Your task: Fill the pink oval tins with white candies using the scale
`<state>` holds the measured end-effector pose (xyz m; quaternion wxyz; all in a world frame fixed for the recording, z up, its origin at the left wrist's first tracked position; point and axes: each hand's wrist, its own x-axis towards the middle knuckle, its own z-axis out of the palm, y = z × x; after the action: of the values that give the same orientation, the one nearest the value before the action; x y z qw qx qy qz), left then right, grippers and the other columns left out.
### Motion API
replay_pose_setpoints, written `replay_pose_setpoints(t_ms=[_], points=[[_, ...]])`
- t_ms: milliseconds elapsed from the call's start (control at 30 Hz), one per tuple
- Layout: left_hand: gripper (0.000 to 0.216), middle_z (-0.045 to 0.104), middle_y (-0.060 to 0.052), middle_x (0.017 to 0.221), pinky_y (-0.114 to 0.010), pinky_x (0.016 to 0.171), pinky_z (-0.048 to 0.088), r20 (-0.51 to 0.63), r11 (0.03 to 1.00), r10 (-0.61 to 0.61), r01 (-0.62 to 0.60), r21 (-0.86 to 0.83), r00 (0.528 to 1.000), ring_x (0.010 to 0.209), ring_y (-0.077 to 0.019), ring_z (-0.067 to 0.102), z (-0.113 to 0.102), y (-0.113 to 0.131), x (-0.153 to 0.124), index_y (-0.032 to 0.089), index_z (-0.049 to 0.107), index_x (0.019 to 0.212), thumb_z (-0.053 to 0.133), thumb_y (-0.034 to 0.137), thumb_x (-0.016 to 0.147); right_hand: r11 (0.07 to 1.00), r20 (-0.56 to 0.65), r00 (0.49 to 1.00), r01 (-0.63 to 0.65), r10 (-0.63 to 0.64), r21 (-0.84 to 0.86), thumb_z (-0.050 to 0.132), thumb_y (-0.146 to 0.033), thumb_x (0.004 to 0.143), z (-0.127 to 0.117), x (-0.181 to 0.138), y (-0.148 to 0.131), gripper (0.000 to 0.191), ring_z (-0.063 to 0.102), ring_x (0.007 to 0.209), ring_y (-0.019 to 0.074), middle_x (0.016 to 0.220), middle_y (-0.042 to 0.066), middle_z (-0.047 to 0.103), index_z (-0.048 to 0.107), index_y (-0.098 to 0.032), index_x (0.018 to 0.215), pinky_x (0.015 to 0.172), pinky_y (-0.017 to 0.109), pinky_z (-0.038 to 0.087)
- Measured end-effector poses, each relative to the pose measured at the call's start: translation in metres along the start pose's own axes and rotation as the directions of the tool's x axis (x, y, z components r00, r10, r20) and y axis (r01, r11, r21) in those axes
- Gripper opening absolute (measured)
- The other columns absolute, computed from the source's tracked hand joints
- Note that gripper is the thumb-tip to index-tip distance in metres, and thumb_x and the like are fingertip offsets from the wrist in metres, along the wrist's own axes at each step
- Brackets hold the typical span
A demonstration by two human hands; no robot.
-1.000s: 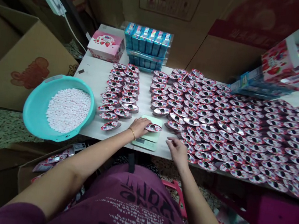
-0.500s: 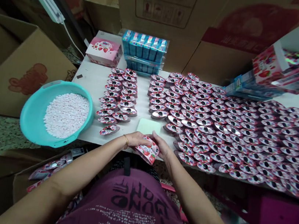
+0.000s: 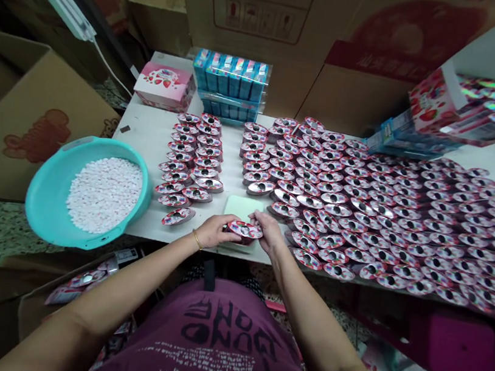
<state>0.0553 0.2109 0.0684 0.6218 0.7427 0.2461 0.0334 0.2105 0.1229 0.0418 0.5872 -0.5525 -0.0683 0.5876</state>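
Observation:
Between my two hands a small red and pink strawberry-print packet (image 3: 245, 229) stands upright, its oval end with a dark round hole facing up. My left hand (image 3: 217, 230) grips its left end, and my right hand (image 3: 267, 231) pinches the right end. Just behind and under it lies a pale green square block (image 3: 239, 205) on the white table (image 3: 148, 134). On the right, many similar packets (image 3: 338, 210) stand in close rows. Two shorter columns of packets (image 3: 184, 176) stand left of the block.
A turquoise basin (image 3: 39, 193) of small white pieces sits at the left. A strawberry-print box (image 3: 164, 85) and blue packs (image 3: 231, 79) stand at the back. Another strawberry box (image 3: 429, 103) is at the back right. Open cartons (image 3: 54, 115) flank the left side; below is a carton with packets (image 3: 77, 284).
The packet has turned from lying tilted with its printed face up to standing with its oval end up. Both hands have shifted slightly with it, towards the green block.

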Motion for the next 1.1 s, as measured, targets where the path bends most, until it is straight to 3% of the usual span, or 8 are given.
replay_pose_setpoints(t_ms=[133, 267, 367, 433, 533, 700, 900, 1100], points=[[0.038, 0.060, -0.004, 0.098, -0.027, 0.082, 0.039, -0.133, 0.999, 0.048, -0.047, 0.015, 0.990, 0.089, -0.0172, 0.054, 0.009, -0.020, 0.014, 0.018, 0.055, 0.101, 0.061, 0.030, 0.066, 0.993, -0.118, 0.993, 0.010, 0.004, 0.116, 0.062, -0.039, 0.064, -0.015, -0.003, -0.012, 0.027, 0.033, 0.037, 0.0009, 0.051, -0.005, 0.046, 0.056, -0.013, 0.069, 0.029, 0.013, 0.017], [0.039, 0.059, -0.006, 0.102, -0.030, 0.085, 0.038, -0.196, 0.999, 0.023, -0.016, 0.035, 0.980, 0.094, -0.0185, 0.054, 0.009, -0.036, 0.021, 0.018, 0.055, 0.103, 0.061, 0.028, 0.066, 0.988, -0.170, 0.985, -0.011, 0.037, 0.154, 0.064, -0.035, 0.062, -0.027, -0.015, -0.016, 0.025, 0.036, 0.039, 0.0012, 0.053, -0.004, 0.047, 0.057, -0.012, 0.069, 0.030, 0.012, 0.019], [0.057, 0.055, -0.009, 0.112, -0.033, 0.090, 0.035, -0.277, 1.000, 0.001, -0.010, -0.030, 0.961, 0.103, -0.0205, 0.049, 0.001, -0.038, 0.013, 0.018, 0.050, 0.110, 0.069, 0.027, 0.057, 0.989, -0.195, 0.981, 0.017, 0.012, 0.145, 0.064, -0.031, 0.061, -0.032, -0.026, -0.016, 0.022, 0.038, 0.040, 0.0019, 0.054, -0.003, 0.049, 0.058, -0.012, 0.070, 0.030, 0.012, 0.020], [0.060, 0.055, -0.010, 0.110, -0.033, 0.088, 0.037, -0.401, 0.989, -0.083, 0.025, -0.148, 0.912, 0.102, -0.0201, 0.050, -0.007, -0.037, 0.000, 0.017, 0.048, 0.112, 0.069, 0.030, 0.057, 0.987, -0.207, 0.978, 0.066, -0.034, 0.147, 0.063, -0.028, 0.060, -0.033, -0.034, -0.016, 0.020, 0.041, 0.044, 0.0028, 0.058, -0.003, 0.052, 0.059, -0.013, 0.073, 0.033, 0.012, 0.025], [0.044, 0.061, -0.008, 0.089, -0.030, 0.072, 0.045, -0.532, 0.910, -0.335, 0.120, -0.396, 0.777, 0.077, -0.0144, 0.058, -0.016, -0.036, -0.026, 0.015, 0.051, 0.103, 0.058, 0.039, 0.068, 0.987, -0.216, 0.975, 0.081, -0.050, 0.141, 0.064, -0.022, 0.058, -0.034, -0.048, -0.014, 0.021, 0.045, 0.050, 0.0038, 0.063, -0.002, 0.054, 0.059, -0.015, 0.077, 0.038, 0.013, 0.031], [0.036, 0.060, -0.002, 0.071, -0.022, 0.057, 0.043, -0.415, 0.698, -0.614, 0.217, -0.682, 0.671, 0.059, -0.0088, 0.055, -0.015, -0.046, -0.064, 0.012, 0.056, 0.088, 0.064, 0.036, 0.062, 0.994, -0.289, 0.957, 0.020, 0.012, 0.108, 0.064, -0.019, 0.054, -0.031, -0.067, -0.002, 0.022, 0.044, 0.049, 0.0040, 0.060, -0.003, 0.053, 0.058, -0.015, 0.075, 0.038, 0.013, 0.029], [0.031, 0.061, -0.002, 0.066, -0.021, 0.055, 0.043, -0.423, 0.613, -0.716, 0.209, -0.762, 0.556, 0.055, -0.0076, 0.054, -0.019, -0.061, -0.074, 0.012, 0.057, 0.082, 0.067, 0.028, 0.058, 0.999, -0.300, 0.954, 0.003, 0.008, 0.034, 0.064, -0.022, 0.055, -0.031, -0.074, 0.006, 0.028, 0.043, 0.052, 0.0047, 0.066, -0.002, 0.053, 0.058, -0.015, 0.082, 0.041, 0.015, 0.029], [0.032, 0.061, -0.003, 0.068, -0.021, 0.054, 0.043, -0.380, 0.603, -0.695, 0.208, -0.770, 0.610, 0.057, -0.0083, 0.055, -0.019, -0.054, -0.068, 0.012, 0.056, 0.084, 0.067, 0.027, 0.058, 0.920, -0.175, 0.972, 0.077, -0.155, -0.384, 0.053, -0.033, 0.069, -0.022, -0.064, 0.001, 0.028, 0.040, 0.048, 0.0061, 0.064, -0.003, 0.051, 0.055, -0.016, 0.091, 0.041, 0.018, 0.027]])
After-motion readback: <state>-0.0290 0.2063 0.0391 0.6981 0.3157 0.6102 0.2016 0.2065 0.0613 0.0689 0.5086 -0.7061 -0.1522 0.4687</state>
